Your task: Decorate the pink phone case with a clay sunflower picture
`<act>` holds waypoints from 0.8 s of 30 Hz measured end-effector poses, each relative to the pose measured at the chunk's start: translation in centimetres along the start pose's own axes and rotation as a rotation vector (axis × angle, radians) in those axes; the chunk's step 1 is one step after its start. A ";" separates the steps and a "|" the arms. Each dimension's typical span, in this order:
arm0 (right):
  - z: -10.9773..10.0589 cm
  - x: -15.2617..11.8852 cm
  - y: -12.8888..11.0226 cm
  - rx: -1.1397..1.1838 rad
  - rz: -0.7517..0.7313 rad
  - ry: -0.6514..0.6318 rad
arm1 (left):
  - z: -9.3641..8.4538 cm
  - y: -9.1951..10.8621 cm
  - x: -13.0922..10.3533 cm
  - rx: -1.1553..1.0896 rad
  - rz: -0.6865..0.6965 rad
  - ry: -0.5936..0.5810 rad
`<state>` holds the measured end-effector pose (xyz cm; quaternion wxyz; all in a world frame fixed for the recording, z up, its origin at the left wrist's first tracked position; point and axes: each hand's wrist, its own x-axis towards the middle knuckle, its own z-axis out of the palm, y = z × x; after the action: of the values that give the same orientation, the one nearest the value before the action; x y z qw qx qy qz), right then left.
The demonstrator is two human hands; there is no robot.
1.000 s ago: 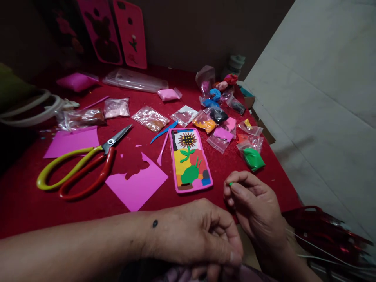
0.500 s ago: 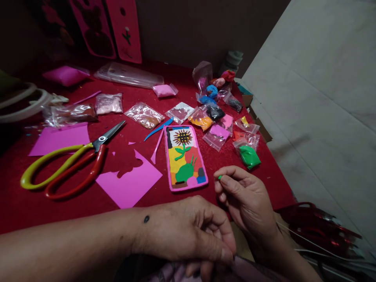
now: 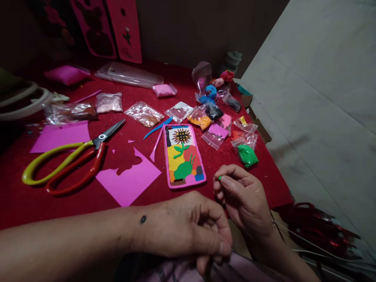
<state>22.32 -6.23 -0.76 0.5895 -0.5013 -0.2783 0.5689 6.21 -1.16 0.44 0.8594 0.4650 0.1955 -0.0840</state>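
Observation:
My right hand [image 3: 245,199] pinches a small bit of green clay [image 3: 220,178] between thumb and forefinger, just right of the decorated phone case. My left hand [image 3: 196,229] is closed at the table's near edge, above patterned fabric. Its thumb presses on the curled fingers, and anything between them is hidden. The phone case [image 3: 190,156] lies flat and has a pink clay rim. On it are a brown and yellow sunflower, a green stem, a green rounded shape and patches of many colours. A bag of green clay [image 3: 247,155] lies beyond my right hand.
Yellow-and-red-handled scissors [image 3: 101,143] and cut pink paper [image 3: 132,180] lie left. A blue modelling tool [image 3: 158,127] and a pink one [image 3: 157,145] are beside the case. Several clay bags, including an orange one [image 3: 200,119], lie behind. The red table [image 3: 276,184] ends right, near a pale wall [image 3: 329,98].
The view has shifted slightly. My left thumb and fingertips have moved a little against each other near the fabric. My right hand keeps its pinch on the green clay.

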 end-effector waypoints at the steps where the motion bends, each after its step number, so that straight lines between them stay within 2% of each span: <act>1: -0.1 -0.1 -0.1 -0.006 -0.005 0.005 | 0.2 0.0 -0.3 0.085 0.057 0.050; 2: -0.2 -0.1 -0.2 -0.016 -0.009 0.011 | 0.4 0.0 -0.5 0.210 0.159 0.108; 4: -0.3 -0.3 -0.4 -0.045 -0.018 0.026 | 0.6 -0.2 -0.9 0.555 0.468 0.237; 6: -0.5 -0.4 -0.5 -0.073 -0.015 0.041 | 0.6 -0.6 -1.0 0.865 0.741 0.428; 7: -0.5 -0.5 -0.5 -0.083 -0.007 0.045 | 0.5 -0.8 -0.9 0.959 0.822 0.545; 9: -0.6 -0.8 -0.6 -0.091 0.014 0.042 | 0.3 -1.1 -0.6 1.055 0.874 0.761; 11: -0.6 -1.3 -0.5 -0.100 0.026 0.028 | 0.0 -1.2 -0.3 1.126 0.893 0.869; 13: -0.7 -1.9 -0.4 -0.133 0.016 -0.005 | -0.3 -1.3 0.0 1.235 0.922 0.880; 17: -1.1 -2.9 -0.1 -0.235 -0.016 -0.087 | -0.5 -1.4 -0.2 1.377 0.976 0.797; 20: -1.2 -3.2 0.0 -0.274 -0.026 -0.091 | -0.5 -1.4 -0.6 1.431 0.971 0.736; 24: -1.0 -3.3 0.0 -0.328 -0.043 -0.073 | -0.3 -1.2 -0.8 1.468 0.955 0.725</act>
<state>22.54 -9.62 -0.30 0.5014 -0.5637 -0.3991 0.5210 4.96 -1.61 -0.32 0.1828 0.9179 0.1379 0.3240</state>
